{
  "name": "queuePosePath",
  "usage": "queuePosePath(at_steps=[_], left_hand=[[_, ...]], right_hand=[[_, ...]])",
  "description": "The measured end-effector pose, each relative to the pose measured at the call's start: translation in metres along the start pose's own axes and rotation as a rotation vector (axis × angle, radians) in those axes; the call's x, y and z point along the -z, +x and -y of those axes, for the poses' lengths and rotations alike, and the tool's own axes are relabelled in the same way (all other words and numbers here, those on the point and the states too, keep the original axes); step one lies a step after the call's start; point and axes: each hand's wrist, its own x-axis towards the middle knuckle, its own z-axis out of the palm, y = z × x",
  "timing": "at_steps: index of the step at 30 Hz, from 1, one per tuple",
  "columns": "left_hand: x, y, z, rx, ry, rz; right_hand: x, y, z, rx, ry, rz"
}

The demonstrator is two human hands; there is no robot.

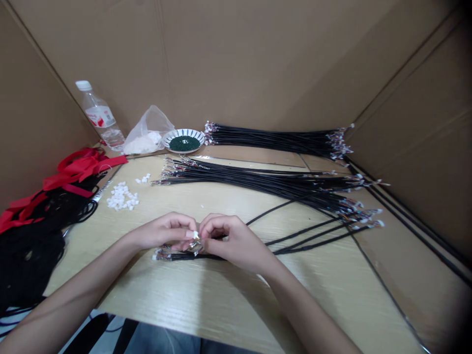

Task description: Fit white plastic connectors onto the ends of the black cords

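My left hand [165, 232] pinches a small white connector housing [195, 235] between thumb and fingertips. Just to its right, my right hand [234, 243] is closed on the end of a black cable, where thin wires and shiny foil [195, 245] stick out. The fingertips of both hands nearly meet around the connector, and the fine wires there are partly hidden. Under the hands lie several black cables [184, 256] with white connectors at their left ends. Behind them, a larger bundle of black cables [236, 178] has bare coloured wire ends at the left.
Loose white connectors [122, 196] are heaped at left. Against the cardboard wall stand a water bottle [101, 118], a plastic bag [147, 135] and a plate [201, 140] of green granules. Another cable bundle [273, 137] lies at back; red ribbons [79, 167] and black cords [33, 265] cover the left edge.
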Motion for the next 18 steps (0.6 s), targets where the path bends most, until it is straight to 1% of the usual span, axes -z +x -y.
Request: queuePosePath(at_steps=[9,18], left_hand=[[0.0000,-0.0010,-0.0009,0.003,0.007,0.003],[-0.0025,-0.0010,-0.0047,-0.016,0.077,-0.008]], right_hand=[[-0.0010,0.0003,0.0007,-0.012,-0.001,-0.012],[-0.0020,-0.0002,0.0011,-0.018,-0.017,-0.029]])
